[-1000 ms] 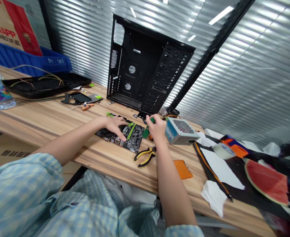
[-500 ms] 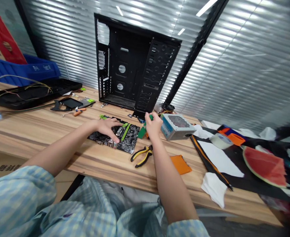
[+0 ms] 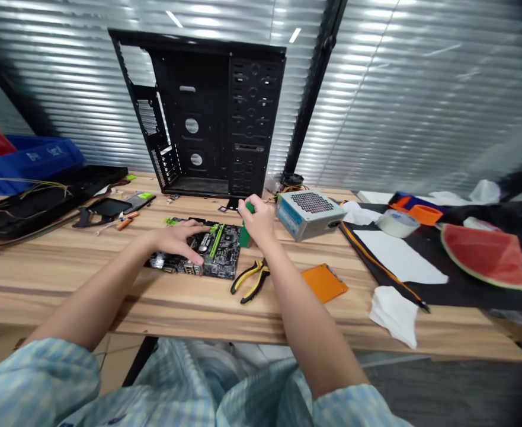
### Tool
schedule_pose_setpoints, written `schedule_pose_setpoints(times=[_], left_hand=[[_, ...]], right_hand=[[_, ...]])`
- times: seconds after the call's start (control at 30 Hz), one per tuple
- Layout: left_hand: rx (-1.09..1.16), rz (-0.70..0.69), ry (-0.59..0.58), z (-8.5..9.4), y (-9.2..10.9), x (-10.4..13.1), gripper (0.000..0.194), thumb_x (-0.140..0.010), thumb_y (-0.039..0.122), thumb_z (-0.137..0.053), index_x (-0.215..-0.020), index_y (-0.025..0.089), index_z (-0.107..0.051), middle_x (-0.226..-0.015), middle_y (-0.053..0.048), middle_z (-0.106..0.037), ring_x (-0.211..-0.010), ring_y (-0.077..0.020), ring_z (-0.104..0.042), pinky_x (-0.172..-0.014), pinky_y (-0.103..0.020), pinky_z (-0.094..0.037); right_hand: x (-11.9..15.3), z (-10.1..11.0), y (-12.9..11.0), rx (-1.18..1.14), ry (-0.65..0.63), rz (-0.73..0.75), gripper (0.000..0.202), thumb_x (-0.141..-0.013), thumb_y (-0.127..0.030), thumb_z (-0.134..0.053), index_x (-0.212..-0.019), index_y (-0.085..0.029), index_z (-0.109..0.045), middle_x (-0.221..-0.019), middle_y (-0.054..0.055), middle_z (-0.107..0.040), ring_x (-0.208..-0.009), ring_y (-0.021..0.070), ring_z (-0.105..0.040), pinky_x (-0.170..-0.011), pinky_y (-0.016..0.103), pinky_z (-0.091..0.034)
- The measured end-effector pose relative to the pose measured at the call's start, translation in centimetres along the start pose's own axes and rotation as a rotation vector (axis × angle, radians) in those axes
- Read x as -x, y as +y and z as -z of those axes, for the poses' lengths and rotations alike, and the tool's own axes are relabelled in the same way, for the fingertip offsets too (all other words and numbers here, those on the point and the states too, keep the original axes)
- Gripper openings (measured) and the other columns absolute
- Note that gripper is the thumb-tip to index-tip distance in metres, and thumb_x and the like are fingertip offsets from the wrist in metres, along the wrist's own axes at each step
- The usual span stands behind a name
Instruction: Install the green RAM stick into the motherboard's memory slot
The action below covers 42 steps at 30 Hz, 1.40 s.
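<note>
My left hand (image 3: 176, 241) rests with spread fingers over the left part of a black motherboard (image 3: 227, 252) that has bright green slots. Between the fingers of my right hand (image 3: 259, 222) is a green board (image 3: 244, 236), upright beside the motherboard's right edge; the fingers cover its upper part. Yellow-and-black pliers (image 3: 252, 283) lie by my right wrist, their tips partly hidden. An orange flat drive (image 3: 324, 283) lies to the right of my right forearm.
An open black computer case (image 3: 207, 118) stands at the back. Right of it sits a power supply (image 3: 309, 213). Farther right are a tape roll (image 3: 397, 223), white paper and a watermelon-slice shape (image 3: 485, 255). A blue bin (image 3: 34, 163) stands at the left.
The view has turned, so the scene sits differently. My right hand has brought the green board closer to the motherboard's right edge and holds it more upright. My left hand stays on the motherboard.
</note>
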State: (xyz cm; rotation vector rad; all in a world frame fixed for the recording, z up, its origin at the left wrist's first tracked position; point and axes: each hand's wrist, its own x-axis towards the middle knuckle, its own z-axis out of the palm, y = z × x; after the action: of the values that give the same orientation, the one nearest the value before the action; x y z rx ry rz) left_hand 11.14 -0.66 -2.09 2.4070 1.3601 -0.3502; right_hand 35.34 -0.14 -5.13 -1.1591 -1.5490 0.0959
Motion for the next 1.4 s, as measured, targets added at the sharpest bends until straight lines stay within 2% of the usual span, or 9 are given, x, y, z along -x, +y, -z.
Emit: schedule_pose_setpoints(times=[0.2,0.47,0.7,0.8,0.93,1.03,1.13,1.4], left_hand=[[-0.021,0.028,-0.017,0.3,0.5,0.2,0.115,-0.057,0.079,-0.063,-0.151,0.025,-0.023,-0.157,-0.013,-0.019,-0.143,-0.0369,-0.014,-0.114,-0.048,-0.019],[-0.059,0.036,-0.020,0.5,0.6,0.2,0.117,-0.056,0.080,-0.062,-0.151,0.024,-0.022,-0.157,-0.015,-0.020,-0.142,-0.0380,-0.018,-0.112,-0.048,-0.024],[-0.065,0.027,-0.012,0.5,0.4,0.2,0.114,-0.058,0.078,-0.061,-0.151,0.025,-0.023,-0.157,-0.013,-0.021,-0.142,-0.0389,-0.017,-0.112,-0.049,-0.024],[-0.073,0.040,-0.015,0.5,0.6,0.2,0.115,-0.057,0.079,-0.061,-0.151,0.025,-0.023,-0.157,-0.013,-0.021,-0.142,-0.0387,-0.017,-0.113,-0.049,-0.024],[-0.071,0.050,-0.016,0.7,1.0,0.4,0.117,-0.056,0.080,-0.062,-0.151,0.025,-0.023,-0.157,-0.013,-0.019,-0.142,-0.0387,-0.017,-0.113,-0.047,-0.024],[-0.057,0.052,-0.023,0.7,1.0,0.4,0.118,-0.055,0.081,-0.062,-0.152,0.023,-0.023,-0.157,-0.014,-0.018,-0.142,-0.0384,-0.016,-0.114,-0.047,-0.022],[-0.054,0.043,-0.021,0.6,0.9,0.3,0.118,-0.055,0.080,-0.062,-0.151,0.023,-0.023,-0.157,-0.014,-0.020,-0.142,-0.0381,-0.016,-0.114,-0.047,-0.023],[-0.023,0.019,-0.023,0.5,0.5,0.1,0.119,-0.055,0.078,-0.064,-0.151,0.021,-0.023,-0.157,-0.014,-0.019,-0.143,-0.0353,-0.018,-0.115,-0.043,-0.020]], right_hand=[[0.0,-0.9,1.4,-0.090,0.153,-0.166,0.032,-0.086,-0.046,-0.045,-0.067,-0.022,-0.051,-0.054,-0.006,-0.040,-0.052,0.0111,-0.036,-0.054,0.023,-0.028],[0.1,-1.0,1.1,-0.095,0.197,-0.238,0.030,-0.086,-0.045,-0.045,-0.068,-0.022,-0.053,-0.055,-0.005,-0.044,-0.053,0.0123,-0.038,-0.054,0.024,-0.027],[0.1,-1.0,2.0,-0.091,0.236,-0.300,0.029,-0.086,-0.043,-0.046,-0.068,-0.021,-0.054,-0.056,-0.005,-0.046,-0.054,0.0127,-0.041,-0.056,0.024,-0.029],[0.0,-0.8,2.0,-0.090,0.177,-0.270,0.030,-0.087,-0.044,-0.046,-0.068,-0.022,-0.053,-0.054,-0.005,-0.044,-0.052,0.0121,-0.040,-0.055,0.023,-0.029],[0.0,-0.3,1.0,-0.076,0.061,-0.112,0.034,-0.088,-0.047,-0.044,-0.067,-0.022,-0.053,-0.053,-0.005,-0.042,-0.052,0.0117,-0.041,-0.055,0.022,-0.028],[0.1,0.0,0.0,-0.044,0.034,-0.021,0.033,-0.088,-0.045,-0.045,-0.067,-0.022,-0.053,-0.054,-0.005,-0.043,-0.052,0.0114,-0.041,-0.056,0.023,-0.028],[0.4,-0.1,-0.1,-0.037,0.065,-0.028,0.033,-0.089,-0.046,-0.043,-0.068,-0.022,-0.052,-0.055,-0.005,-0.042,-0.052,0.0115,-0.041,-0.057,0.023,-0.028],[0.6,-1.3,1.3,-0.115,0.207,-0.121,0.035,-0.089,-0.049,-0.041,-0.067,-0.022,-0.049,-0.057,-0.005,-0.040,-0.054,0.0116,-0.038,-0.058,0.023,-0.031]])
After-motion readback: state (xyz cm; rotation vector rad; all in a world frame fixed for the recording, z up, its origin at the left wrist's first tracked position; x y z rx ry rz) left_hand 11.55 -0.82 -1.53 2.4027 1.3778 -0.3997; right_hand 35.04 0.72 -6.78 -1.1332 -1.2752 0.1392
